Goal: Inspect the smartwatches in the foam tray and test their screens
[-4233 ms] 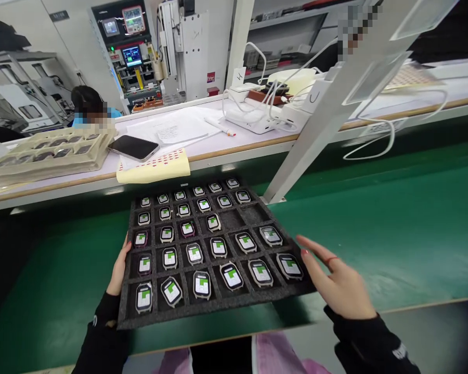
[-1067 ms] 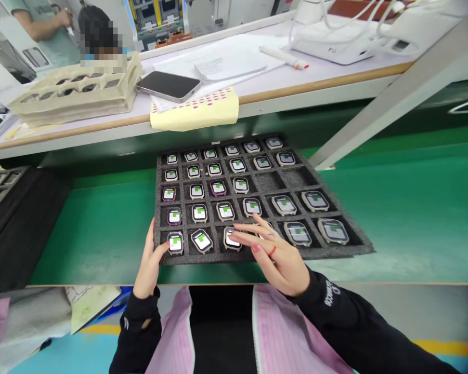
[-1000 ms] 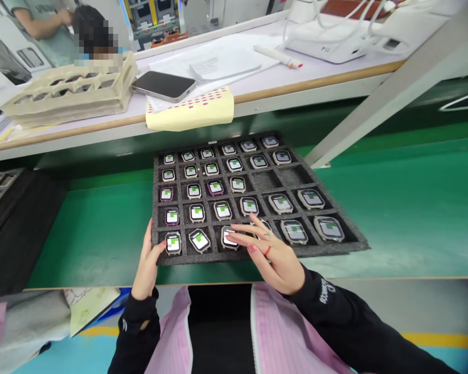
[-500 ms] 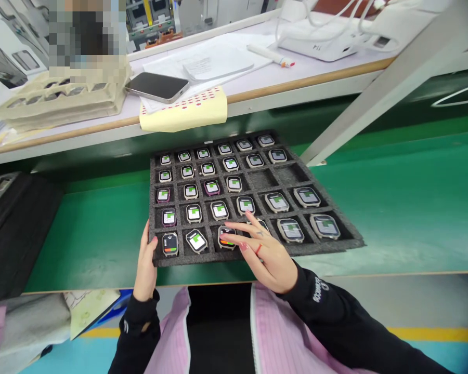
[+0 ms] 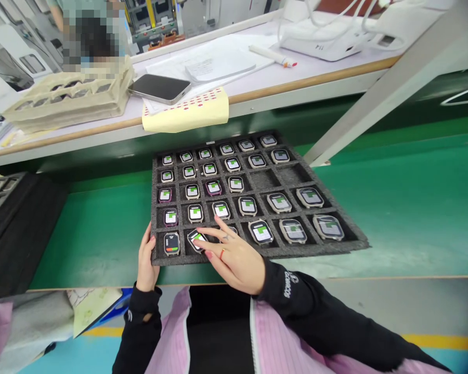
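Observation:
A black foam tray (image 5: 335, 248) lies on the green belt (image 5: 393, 208), its cells filled with several small smartwatch bodies (image 5: 261, 231) showing lit screens; two cells in the third row are empty (image 5: 263, 179). My left hand (image 5: 146, 257) rests open against the tray's near left corner, fingers flat on its edge beside a watch with a dark screen (image 5: 171, 243). My right hand (image 5: 228, 254) hovers open over the front row, fingers spread, one fingertip touching the tilted watch (image 5: 197, 239) in the second cell.
A white bench behind the belt holds a phone (image 5: 159, 88), papers, a yellow sticker sheet (image 5: 185, 111), beige pulp trays (image 5: 66, 98) and a white device with cables (image 5: 323, 44). A black tray stack (image 5: 11, 218) sits at left. A slanted metal post (image 5: 378, 83) crosses at right. Another person sits behind.
My right hand has slid left along the front row, from the third watch to the second. The leftmost watch's screen changed from green-white to dark. The left hand stayed at the corner.

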A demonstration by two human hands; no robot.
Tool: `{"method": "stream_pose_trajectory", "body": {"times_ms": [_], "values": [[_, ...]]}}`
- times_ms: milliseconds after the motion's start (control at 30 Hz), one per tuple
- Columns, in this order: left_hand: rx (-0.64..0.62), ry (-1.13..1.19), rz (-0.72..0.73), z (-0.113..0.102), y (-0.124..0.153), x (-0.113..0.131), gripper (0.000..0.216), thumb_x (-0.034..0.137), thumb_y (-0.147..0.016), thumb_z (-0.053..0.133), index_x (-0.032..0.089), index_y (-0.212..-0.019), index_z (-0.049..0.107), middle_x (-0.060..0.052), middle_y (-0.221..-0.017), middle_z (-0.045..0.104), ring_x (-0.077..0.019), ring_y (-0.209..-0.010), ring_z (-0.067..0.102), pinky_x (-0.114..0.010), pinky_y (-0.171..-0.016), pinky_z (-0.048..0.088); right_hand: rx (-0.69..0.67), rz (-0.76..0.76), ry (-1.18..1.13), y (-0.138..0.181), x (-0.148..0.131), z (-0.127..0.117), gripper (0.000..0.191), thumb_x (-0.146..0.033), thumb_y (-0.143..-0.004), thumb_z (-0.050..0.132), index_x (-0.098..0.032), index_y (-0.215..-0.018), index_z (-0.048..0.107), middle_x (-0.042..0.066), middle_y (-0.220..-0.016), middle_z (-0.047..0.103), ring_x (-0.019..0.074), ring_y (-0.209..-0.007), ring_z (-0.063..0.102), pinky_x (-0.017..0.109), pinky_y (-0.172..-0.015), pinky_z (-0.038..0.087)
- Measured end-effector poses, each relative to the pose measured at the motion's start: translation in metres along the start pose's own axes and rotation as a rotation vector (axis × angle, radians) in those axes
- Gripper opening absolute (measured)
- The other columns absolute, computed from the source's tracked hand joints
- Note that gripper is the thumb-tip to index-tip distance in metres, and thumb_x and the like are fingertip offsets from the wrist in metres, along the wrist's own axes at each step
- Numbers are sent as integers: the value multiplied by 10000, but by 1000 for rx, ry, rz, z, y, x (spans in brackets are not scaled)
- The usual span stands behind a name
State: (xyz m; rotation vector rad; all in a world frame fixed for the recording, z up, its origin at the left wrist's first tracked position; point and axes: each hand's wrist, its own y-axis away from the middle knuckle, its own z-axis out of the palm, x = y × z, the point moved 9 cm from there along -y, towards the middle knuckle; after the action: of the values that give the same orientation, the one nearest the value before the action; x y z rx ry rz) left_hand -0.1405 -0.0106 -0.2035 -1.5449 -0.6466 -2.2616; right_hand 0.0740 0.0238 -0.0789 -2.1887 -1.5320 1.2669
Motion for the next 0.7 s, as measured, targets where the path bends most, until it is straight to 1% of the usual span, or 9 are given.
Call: {"method": "stream_pose_trajectory", "body": {"times_ms": [67,133,233,300,333,400,500,600,700], "values": [[0,-8,-2,-1,0,-1,535,401,-871,660,262,-1384,597,-51,-1444,592,-283,-1377,505,-368,-1120,449,71,17,-6,7,5,-15,374,-86,-1030,378,-124,-1327,602,99,-1136,713,302,-1253,560,669,-1209,194],[4,-13,1,-3,-1,-1,531,413,-872,659,273,-1381,601,-43,-1441,595,-278,-1372,511,-359,-1125,442,129,65,22,17,13,-32,392,-82,-1031,384,-161,-1355,590,90,-1176,700,288,-1239,574,673,-1214,165],[5,-11,7,-4,-2,-2,535,420,-870,664,275,-1381,605,-41,-1423,610,-269,-1349,535,-338,-1121,440,216,153,106,34,24,-59,401,-79,-1036,389,-198,-1355,603,81,-1183,699,276,-1212,595,659,-1220,162],[3,-6,9,-4,-3,-2,532,416,-868,666,272,-1377,609,-40,-1409,622,-261,-1330,553,-317,-1094,459,245,194,144,42,27,-71,405,-71,-1036,395,-212,-1351,608,74,-1173,703,268,-1198,603,650,-1222,164],[1,-1,10,-4,-4,-1,527,409,-868,667,271,-1373,613,-38,-1404,626,-255,-1322,560,-302,-1073,474,240,200,147,44,26,-72,408,-69,-1033,397,-213,-1353,605,72,-1168,705,268,-1202,601,652,-1223,154],[-2,10,14,-3,-5,0,519,397,-863,672,267,-1363,620,-36,-1386,640,-240,-1298,579,-273,-1021,503,187,177,120,42,20,-65,405,-71,-1027,397,-198,-1356,598,77,-1166,705,273,-1224,586,659,-1223,131],[-4,24,21,-1,-5,1,524,392,-850,685,260,-1354,627,-40,-1351,664,-225,-1246,616,-253,-967,527,104,99,41,31,7,-43,382,-76,-1021,393,-148,-1339,593,94,-1161,705,279,-1266,552,656,-1221,149],[-3,34,31,0,-5,2,524,384,-844,693,250,-1347,632,-49,-1355,660,-228,-1248,615,-260,-974,526,91,32,-11,18,-1,-22,361,-86,-1025,381,-117,-1302,610,106,-1124,713,286,-1280,538,646,-1213,204],[5,39,42,0,-5,2,519,374,-840,698,236,-1337,641,-62,-1359,656,-240,-1259,608,-274,-981,527,33,-12,-14,8,-4,-3,343,-87,-1031,374,-84,-1254,634,116,-1098,722,309,-1277,536,651,-1204,233]]}}
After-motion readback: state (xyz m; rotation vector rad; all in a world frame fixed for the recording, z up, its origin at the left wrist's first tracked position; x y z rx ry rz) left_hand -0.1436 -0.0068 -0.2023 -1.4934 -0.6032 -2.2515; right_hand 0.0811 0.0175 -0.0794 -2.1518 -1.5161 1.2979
